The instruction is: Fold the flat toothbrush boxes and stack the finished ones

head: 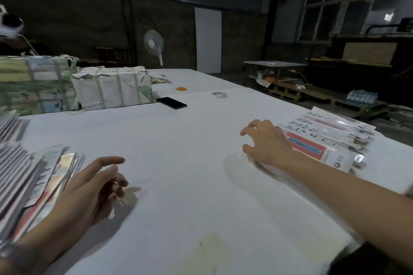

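Dim workshop around white table [178,131]; phone [171,102] beyond its centre, beside wrapped bundles [111,89]. Left hand [89,190] loosely uncurled, empty; right hand [266,143] spread, touching flat toothbrush boxes [324,138].

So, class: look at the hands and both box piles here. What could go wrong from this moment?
1. The right hand reaches onto the fanned flat boxes near the table's right edge; a careless pull might slide some off.
2. The left pile looks slanted and uneven; the left hand beside it could knock it.
3. The picture is blurred here, so the grip may slip.
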`<action>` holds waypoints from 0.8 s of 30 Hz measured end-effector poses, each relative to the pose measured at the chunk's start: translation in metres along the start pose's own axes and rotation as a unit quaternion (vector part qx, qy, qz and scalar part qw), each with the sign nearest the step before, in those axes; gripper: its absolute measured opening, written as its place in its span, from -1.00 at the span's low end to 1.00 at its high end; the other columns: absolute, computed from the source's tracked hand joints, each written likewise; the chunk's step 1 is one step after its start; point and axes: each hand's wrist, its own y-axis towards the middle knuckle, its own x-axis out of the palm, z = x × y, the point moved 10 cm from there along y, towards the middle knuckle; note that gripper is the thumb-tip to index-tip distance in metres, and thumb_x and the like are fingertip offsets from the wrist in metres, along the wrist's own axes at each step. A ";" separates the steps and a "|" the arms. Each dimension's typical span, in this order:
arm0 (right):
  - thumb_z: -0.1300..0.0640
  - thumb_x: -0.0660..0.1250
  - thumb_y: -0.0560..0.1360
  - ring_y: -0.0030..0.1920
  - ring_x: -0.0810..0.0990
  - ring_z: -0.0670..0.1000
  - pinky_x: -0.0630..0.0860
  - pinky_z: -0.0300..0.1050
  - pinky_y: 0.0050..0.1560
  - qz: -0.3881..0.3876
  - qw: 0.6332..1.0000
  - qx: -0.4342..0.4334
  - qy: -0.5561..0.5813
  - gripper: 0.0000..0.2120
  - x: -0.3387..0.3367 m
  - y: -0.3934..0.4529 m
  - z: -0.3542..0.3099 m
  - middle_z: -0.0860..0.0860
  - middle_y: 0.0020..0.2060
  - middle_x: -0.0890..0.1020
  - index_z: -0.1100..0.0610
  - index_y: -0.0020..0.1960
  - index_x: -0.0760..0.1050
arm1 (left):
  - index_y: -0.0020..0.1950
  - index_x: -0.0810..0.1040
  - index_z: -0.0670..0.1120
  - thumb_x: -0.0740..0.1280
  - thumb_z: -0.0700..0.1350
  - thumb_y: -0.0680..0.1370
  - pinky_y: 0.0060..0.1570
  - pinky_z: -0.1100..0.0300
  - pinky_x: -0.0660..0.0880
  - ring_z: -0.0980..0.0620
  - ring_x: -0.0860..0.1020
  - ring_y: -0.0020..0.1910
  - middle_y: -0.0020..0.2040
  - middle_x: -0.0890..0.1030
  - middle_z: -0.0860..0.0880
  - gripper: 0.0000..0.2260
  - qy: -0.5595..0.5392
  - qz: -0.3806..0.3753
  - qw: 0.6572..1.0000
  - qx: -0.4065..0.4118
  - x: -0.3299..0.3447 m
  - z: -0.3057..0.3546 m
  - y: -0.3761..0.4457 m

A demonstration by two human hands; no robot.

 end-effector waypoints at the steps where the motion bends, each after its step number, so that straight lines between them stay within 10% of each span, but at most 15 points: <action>1: -0.09 0.25 0.56 0.37 0.31 0.04 0.30 0.01 0.31 -0.005 0.999 -0.026 0.041 -0.64 0.002 -0.002 -0.031 -0.06 0.38 0.40 -0.09 0.34 0.45 | 0.07 0.66 0.05 0.26 -0.11 0.66 -0.36 0.31 0.31 0.05 0.52 -0.37 -0.24 0.62 -0.10 -0.82 0.006 0.002 1.000 0.002 0.000 0.001 -0.001; 9: -0.05 0.29 0.53 0.25 0.43 -0.02 0.42 -0.01 0.25 -0.028 0.942 -0.197 0.271 -0.70 0.007 -0.024 -0.249 -0.08 0.22 0.53 -0.07 0.25 0.54 | -0.08 0.64 0.15 0.28 -0.28 0.60 -0.48 0.22 0.36 0.02 0.54 -0.41 -0.33 0.61 -0.04 -0.68 0.134 0.061 0.979 0.138 -0.003 0.030 -0.016; 13: 0.04 0.30 0.53 0.18 0.47 -0.03 0.43 -0.05 0.22 -0.025 0.922 -0.212 0.323 -0.73 0.020 -0.026 -0.284 -0.07 0.12 0.58 -0.01 0.21 0.57 | 0.05 0.57 0.08 0.36 -0.18 0.53 -0.18 0.06 0.49 -0.03 0.59 -0.10 -0.16 0.63 0.09 -0.82 0.481 0.157 0.814 0.286 -0.003 0.060 -0.036; 16: 0.06 0.30 0.54 0.14 0.46 -0.05 0.42 -0.11 0.17 -0.025 0.917 -0.242 0.315 -0.77 0.030 -0.029 -0.286 -0.08 0.09 0.59 0.01 0.17 0.60 | 0.39 0.39 0.12 0.22 0.10 0.61 0.35 -0.18 0.26 -0.20 0.29 0.47 0.42 0.43 0.01 -0.65 0.678 0.135 0.706 0.157 -0.010 0.038 -0.020; 19: 0.08 0.30 0.53 0.05 0.42 -0.12 0.41 -0.16 0.13 -0.020 0.906 -0.256 0.337 -0.80 0.031 -0.030 -0.286 -0.11 0.05 0.60 0.00 0.11 0.61 | 0.47 0.26 0.14 0.02 0.21 0.64 0.43 -0.29 0.10 -0.34 0.04 0.56 0.60 0.16 -0.07 -0.58 0.746 0.140 0.649 0.052 -0.031 0.025 -0.011; 24: 0.12 0.31 0.52 0.07 0.45 -0.11 0.41 -0.17 0.12 -0.027 0.900 -0.252 0.355 -0.83 0.033 -0.027 -0.285 -0.17 -0.02 0.57 -0.01 0.06 0.62 | 0.32 0.33 0.08 0.08 0.13 0.63 0.20 -0.08 0.37 -0.26 0.43 0.29 0.37 0.42 -0.06 -0.70 0.768 0.141 0.623 0.049 -0.041 0.031 -0.012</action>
